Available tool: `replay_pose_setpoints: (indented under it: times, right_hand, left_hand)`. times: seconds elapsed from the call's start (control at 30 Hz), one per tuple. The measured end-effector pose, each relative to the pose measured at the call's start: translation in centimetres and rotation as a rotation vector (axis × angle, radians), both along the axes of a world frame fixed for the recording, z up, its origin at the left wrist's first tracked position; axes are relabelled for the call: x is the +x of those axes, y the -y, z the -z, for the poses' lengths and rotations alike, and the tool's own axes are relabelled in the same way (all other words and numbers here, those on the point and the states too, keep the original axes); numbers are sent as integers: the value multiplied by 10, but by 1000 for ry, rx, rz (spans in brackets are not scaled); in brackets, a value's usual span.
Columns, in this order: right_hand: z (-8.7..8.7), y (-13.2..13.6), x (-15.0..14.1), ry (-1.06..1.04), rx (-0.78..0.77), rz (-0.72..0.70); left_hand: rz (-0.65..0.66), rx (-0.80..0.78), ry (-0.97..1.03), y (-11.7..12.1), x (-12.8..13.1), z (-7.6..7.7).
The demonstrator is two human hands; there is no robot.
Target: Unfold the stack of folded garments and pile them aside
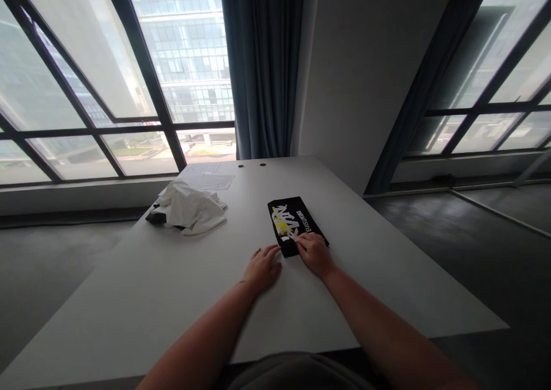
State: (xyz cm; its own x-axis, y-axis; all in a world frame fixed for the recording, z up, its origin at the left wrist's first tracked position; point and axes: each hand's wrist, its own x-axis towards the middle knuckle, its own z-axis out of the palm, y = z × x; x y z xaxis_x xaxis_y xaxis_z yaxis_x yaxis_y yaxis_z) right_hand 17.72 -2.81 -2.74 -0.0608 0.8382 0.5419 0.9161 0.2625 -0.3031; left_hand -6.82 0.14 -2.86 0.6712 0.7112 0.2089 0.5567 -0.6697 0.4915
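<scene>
A black cloth item, which looks like a folded T-shirt (302, 215), lies in a flat rectangle on the white table (241, 321). White lettering and a white-and-yellow print face up on it. My right hand (315, 252) rests on its near right part with the fingers laid over the cloth. Beside the near left corner, my left hand (261, 268) lies on the tabletop, fingers stretched out and their tips at the cloth's edge. Nothing shows in either hand's grip.
To the left, a crumpled heap of white cloth (189, 206) sits on the table with a dark piece (155, 216) under it. Paper sheets (215, 181) lie behind the heap. Two cable holes (263, 164) mark the far edge. Beyond stand a blue curtain (267, 68) and windows.
</scene>
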Motion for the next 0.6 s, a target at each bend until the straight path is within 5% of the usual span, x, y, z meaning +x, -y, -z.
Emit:
replay_pose_setpoints:
  times: [0.17,0.33,0.43,0.6]
  right_hand:
    - [-26,5,-10,-146,62,-21]
    - [-72,19,-52,-403,-8,-346]
    - [-98,24,-71,-642,-80,-391]
    - [-104,16,-60,-953,-215,-329]
  left_hand:
    - [112,-7,20,-2,1,0]
    - [114,7,158,-3,-7,4]
    - [108,-7,316,4,-12,0]
    - [-60,-264,651,15,-19,-10]
